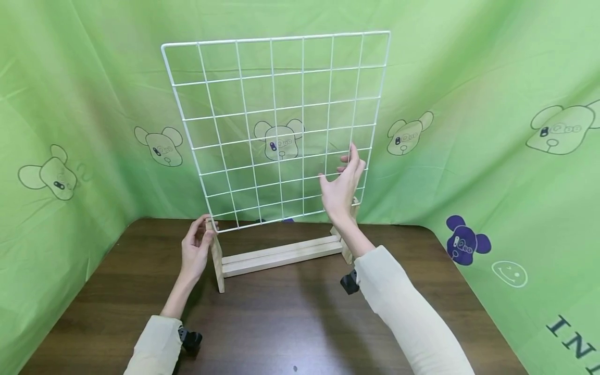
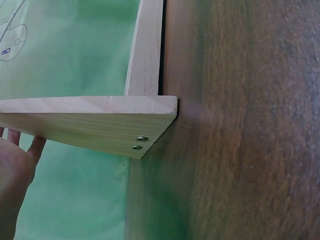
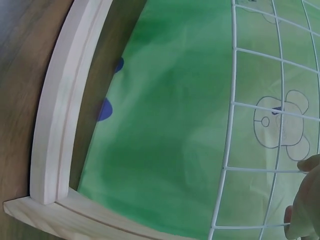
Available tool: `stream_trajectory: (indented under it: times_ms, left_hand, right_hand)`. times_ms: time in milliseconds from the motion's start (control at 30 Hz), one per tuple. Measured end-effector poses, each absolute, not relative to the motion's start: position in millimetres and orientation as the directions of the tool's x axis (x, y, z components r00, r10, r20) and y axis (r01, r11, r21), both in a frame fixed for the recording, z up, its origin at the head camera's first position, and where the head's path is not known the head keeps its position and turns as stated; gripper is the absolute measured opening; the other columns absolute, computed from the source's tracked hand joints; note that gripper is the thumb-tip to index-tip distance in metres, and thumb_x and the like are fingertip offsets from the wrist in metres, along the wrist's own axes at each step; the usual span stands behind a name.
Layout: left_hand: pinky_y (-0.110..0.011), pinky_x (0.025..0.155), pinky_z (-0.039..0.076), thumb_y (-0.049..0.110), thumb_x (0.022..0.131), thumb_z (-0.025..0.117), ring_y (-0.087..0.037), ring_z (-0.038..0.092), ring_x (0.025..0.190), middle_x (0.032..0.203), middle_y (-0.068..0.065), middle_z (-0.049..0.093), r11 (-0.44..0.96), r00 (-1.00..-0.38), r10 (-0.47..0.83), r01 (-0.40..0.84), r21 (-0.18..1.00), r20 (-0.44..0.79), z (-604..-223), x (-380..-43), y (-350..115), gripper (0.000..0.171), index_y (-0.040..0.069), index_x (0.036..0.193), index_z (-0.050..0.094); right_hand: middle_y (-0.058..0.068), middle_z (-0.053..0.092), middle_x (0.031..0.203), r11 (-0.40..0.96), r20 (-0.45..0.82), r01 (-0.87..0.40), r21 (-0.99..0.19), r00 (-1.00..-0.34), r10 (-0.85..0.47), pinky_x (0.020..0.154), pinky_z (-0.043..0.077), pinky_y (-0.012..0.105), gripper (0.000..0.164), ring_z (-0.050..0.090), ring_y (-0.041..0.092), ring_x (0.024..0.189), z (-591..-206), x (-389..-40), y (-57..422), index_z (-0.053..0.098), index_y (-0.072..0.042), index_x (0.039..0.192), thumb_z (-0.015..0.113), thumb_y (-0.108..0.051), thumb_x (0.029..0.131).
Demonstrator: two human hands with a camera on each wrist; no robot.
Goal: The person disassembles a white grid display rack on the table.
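A white wire grid panel (image 1: 276, 109) stands upright, slightly tilted, its lower corners at the tops of a pale wooden stand's two side posts. The stand (image 1: 281, 256) has a low double crossbar joining the posts. My left hand (image 1: 194, 250) pinches the top of the left post (image 2: 90, 120), thumb toward me, right by the panel's lower left corner. My right hand (image 1: 344, 190) is raised at the panel's lower right part, thumb and fingers spread apart. In the right wrist view its fingertips (image 3: 306, 164) are right at the wires (image 3: 250, 169).
The stand rests on a dark brown wooden table (image 1: 262, 323). Green cloth (image 1: 473, 182) printed with bear heads hangs behind and at both sides. Two metal screw heads (image 2: 141, 138) show on the left post's outer face. Each wrist wears a small black camera (image 1: 191, 340).
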State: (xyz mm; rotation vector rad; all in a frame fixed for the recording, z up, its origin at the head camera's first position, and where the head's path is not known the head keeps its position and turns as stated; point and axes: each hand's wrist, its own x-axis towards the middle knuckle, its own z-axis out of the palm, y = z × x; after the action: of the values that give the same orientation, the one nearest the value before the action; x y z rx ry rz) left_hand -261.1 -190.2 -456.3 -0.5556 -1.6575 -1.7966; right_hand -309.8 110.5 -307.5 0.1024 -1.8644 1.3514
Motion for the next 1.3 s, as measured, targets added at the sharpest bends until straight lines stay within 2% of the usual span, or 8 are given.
stream_trajectory:
  times_ms: [167,300,367,500,633,800,1000,1300]
  left_hand:
    - [-0.014,0.069,0.045,0.001,0.095,0.057,-0.008,0.054,0.085,0.1,0.003,0.06,-0.009,-0.721,-0.172,0.682,0.731,0.671,-457.4,-261.9,-189.6,0.035,-0.013,0.127,0.05]
    - [-0.015,0.072,0.048,-0.002,0.095,0.055,-0.01,0.058,0.086,0.101,-0.004,0.062,-0.037,-0.723,-0.172,0.684,0.729,0.669,-458.8,-262.6,-189.8,0.033,-0.013,0.127,0.051]
    - [-0.016,0.074,0.049,-0.008,0.095,0.052,-0.012,0.06,0.087,0.101,-0.005,0.063,-0.063,-0.724,-0.166,0.685,0.726,0.67,-458.6,-263.2,-190.9,0.033,-0.014,0.127,0.049]
    - [-0.016,0.077,0.05,-0.012,0.094,0.05,-0.014,0.062,0.088,0.102,0.002,0.066,-0.087,-0.716,-0.158,0.696,0.713,0.68,-457.8,-264.0,-192.6,0.033,-0.016,0.127,0.048]
    - [-0.017,0.079,0.051,-0.012,0.094,0.05,-0.016,0.063,0.088,0.102,0.002,0.067,-0.097,-0.714,-0.159,0.699,0.709,0.682,-458.7,-263.3,-195.0,0.033,-0.016,0.127,0.048]
    - [-0.02,0.082,0.052,-0.006,0.095,0.054,-0.016,0.065,0.09,0.103,-0.005,0.067,-0.118,-0.721,-0.143,0.692,0.712,0.678,-457.7,-259.7,-197.0,0.034,-0.015,0.127,0.049]
    - [-0.023,0.085,0.053,-0.004,0.094,0.057,-0.016,0.066,0.091,0.105,-0.016,0.065,-0.123,-0.717,-0.109,0.697,0.707,0.688,-457.9,-255.5,-200.6,0.036,-0.015,0.128,0.048]
    - [-0.025,0.091,0.051,-0.015,0.087,0.06,-0.015,0.066,0.094,0.107,-0.004,0.066,-0.104,-0.722,-0.045,0.691,0.715,0.691,-457.6,-249.0,-207.6,0.043,-0.016,0.128,0.047]
  right_hand:
    - [0.011,0.039,0.121,0.44,0.638,-0.478,-0.76,-0.676,0.369,0.086,0.048,0.034,0.093,0.047,0.027,0.103,-314.0,-307.0,119.0,0.026,-0.011,0.149,0.073,0.014,0.073]
    - [0.012,0.04,0.121,0.439,0.639,-0.479,-0.76,-0.674,0.371,0.086,0.048,0.037,0.093,0.047,0.034,0.105,-319.2,-305.9,124.3,0.027,-0.009,0.149,0.073,0.015,0.072]
    - [0.012,0.04,0.121,0.436,0.638,-0.48,-0.761,-0.672,0.375,0.087,0.048,0.037,0.092,0.047,0.036,0.105,-321.5,-305.3,125.8,0.027,-0.009,0.149,0.073,0.016,0.072]
    - [0.013,0.04,0.121,0.43,0.635,-0.479,-0.765,-0.67,0.385,0.088,0.048,0.039,0.092,0.047,0.033,0.104,-326.2,-303.1,129.1,0.027,-0.009,0.149,0.072,0.016,0.072]
    - [0.014,0.04,0.121,0.424,0.628,-0.475,-0.771,-0.676,0.386,0.088,0.048,0.041,0.092,0.047,0.028,0.103,-332.9,-299.6,132.3,0.028,-0.008,0.148,0.071,0.017,0.071]
    - [0.015,0.04,0.121,0.427,0.613,-0.456,-0.781,-0.689,0.386,0.087,0.048,0.04,0.093,0.047,0.031,0.103,-341.0,-294.8,138.5,0.028,-0.008,0.148,0.072,0.017,0.071]
    - [0.015,0.041,0.121,0.431,0.606,-0.452,-0.781,-0.714,0.35,0.085,0.049,0.039,0.093,0.046,0.026,0.1,-348.1,-290.3,150.6,0.027,-0.008,0.149,0.072,0.016,0.071]
    - [0.019,0.042,0.119,0.466,0.599,-0.433,-0.772,-0.741,0.304,0.09,0.048,0.039,0.092,0.05,0.03,0.1,-359.0,-289.2,167.4,0.027,-0.005,0.148,0.072,0.017,0.07]
